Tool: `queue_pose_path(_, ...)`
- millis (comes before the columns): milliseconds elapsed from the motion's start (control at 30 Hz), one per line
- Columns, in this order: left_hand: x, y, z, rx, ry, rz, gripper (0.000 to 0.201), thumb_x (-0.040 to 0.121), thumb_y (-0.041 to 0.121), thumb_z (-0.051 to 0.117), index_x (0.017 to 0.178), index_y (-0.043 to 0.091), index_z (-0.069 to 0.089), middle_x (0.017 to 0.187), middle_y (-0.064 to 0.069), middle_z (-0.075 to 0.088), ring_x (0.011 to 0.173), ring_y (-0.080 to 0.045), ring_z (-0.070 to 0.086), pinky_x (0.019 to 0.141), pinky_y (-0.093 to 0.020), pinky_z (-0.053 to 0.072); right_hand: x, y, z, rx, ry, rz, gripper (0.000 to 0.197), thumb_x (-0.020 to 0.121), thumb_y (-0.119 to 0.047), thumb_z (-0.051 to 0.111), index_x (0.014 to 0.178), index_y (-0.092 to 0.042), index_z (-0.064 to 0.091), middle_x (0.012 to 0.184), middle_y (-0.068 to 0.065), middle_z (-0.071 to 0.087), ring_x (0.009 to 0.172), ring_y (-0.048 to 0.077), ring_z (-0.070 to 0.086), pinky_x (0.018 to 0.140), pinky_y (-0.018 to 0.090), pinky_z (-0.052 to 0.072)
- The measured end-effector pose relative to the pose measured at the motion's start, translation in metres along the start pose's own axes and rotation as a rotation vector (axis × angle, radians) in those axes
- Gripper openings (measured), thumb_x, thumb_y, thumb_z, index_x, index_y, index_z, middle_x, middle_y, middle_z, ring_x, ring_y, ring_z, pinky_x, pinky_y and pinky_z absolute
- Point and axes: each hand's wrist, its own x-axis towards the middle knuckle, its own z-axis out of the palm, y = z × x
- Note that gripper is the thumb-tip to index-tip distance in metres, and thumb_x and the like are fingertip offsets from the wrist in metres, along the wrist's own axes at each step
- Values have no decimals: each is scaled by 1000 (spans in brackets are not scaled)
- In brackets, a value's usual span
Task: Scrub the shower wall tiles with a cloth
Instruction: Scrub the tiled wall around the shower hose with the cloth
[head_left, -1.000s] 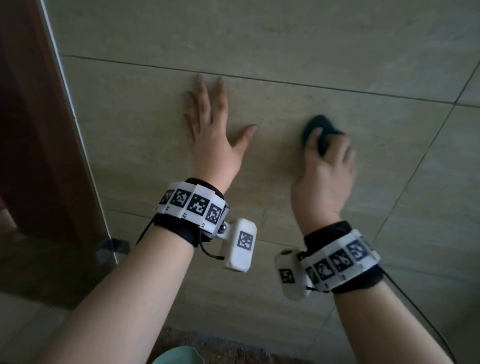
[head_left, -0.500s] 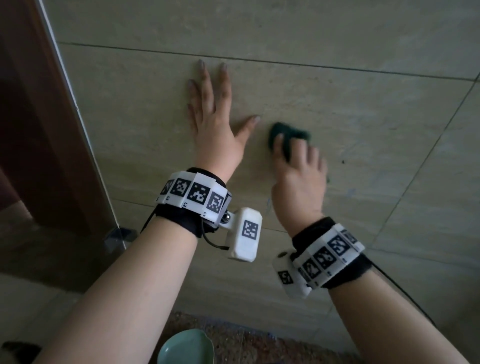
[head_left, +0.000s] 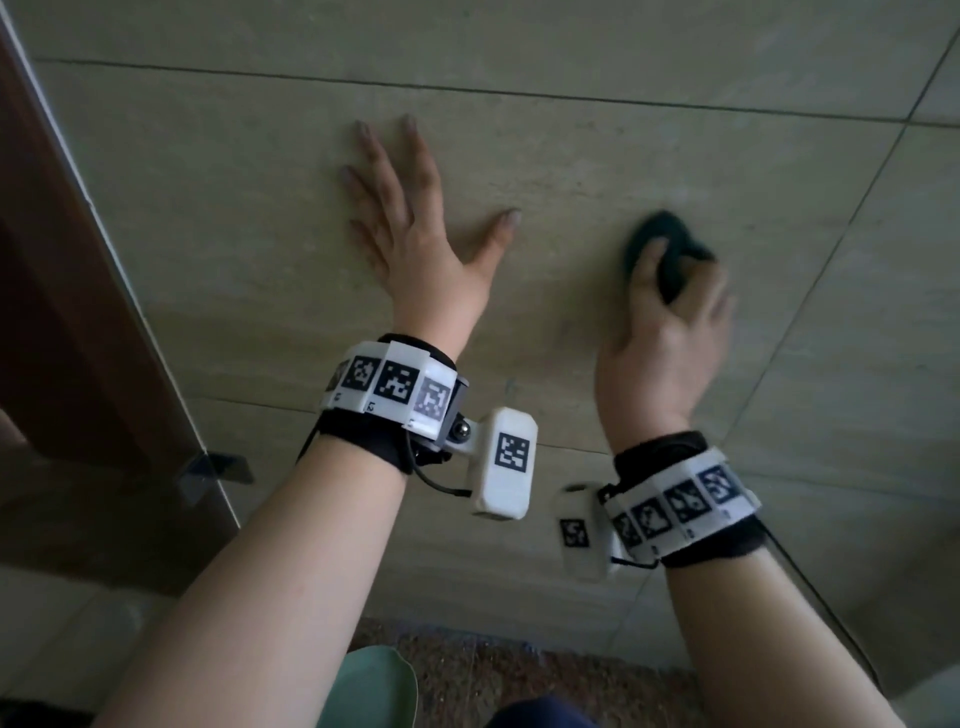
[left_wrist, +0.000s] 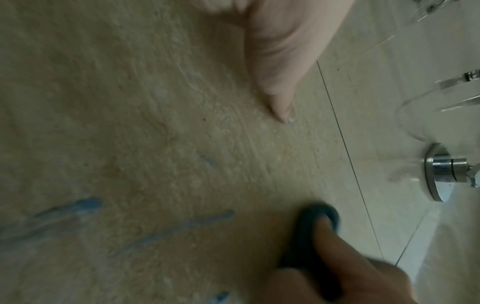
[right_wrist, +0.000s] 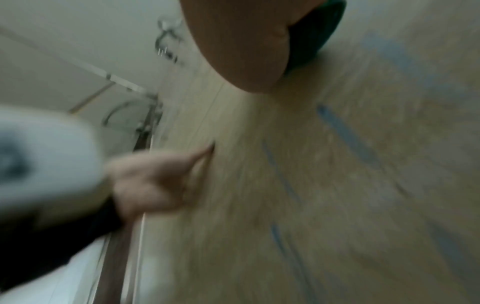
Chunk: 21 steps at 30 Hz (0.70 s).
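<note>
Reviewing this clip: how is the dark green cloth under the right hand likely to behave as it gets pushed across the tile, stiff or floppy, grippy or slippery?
Probably soft and floppy: the cloth sits bunched into a wad under the right hand, whose fingers curl over it. It likely slides readily, since the wall tile looks smooth and its outline is motion-blurred. Seemingly light: one hand alone handles it.

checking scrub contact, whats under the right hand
A dark green cloth pokes out above the right hand, against the wall tile. The rest of it is covered.
</note>
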Motion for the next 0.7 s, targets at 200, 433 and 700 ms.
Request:
queue_pose_path(200,-1,2,1,20,0,-20,98,84,54,63,154,16,6,160,-15,-10,145,-39,-10,115,-53,1,-16,24,-10,-51,-103,-203,64,66,-1,36,125,-6,62,112,22,52,88,39,50,70,46,47)
queue_pose_path(433,-3,4,6,7,3,-55,97,84,54,62,154,18,5,160,-13,-10,146,-37,-8,116,-48,1,-12,23,-8,-5,-36,12,70,59,16,57,128,4,53,115,24,42,92,45,50,70,50,52)
queue_pose_path(700,-4,4,6,1,21,-38,97,83,56,61,154,18,6,160,-15,-9,146,-38,-8,116,-42,-3,59,37,-32,-47,-6,-84,63,70,14,50,131,-4,55,113,31,53,93,49,51,69,50,50)
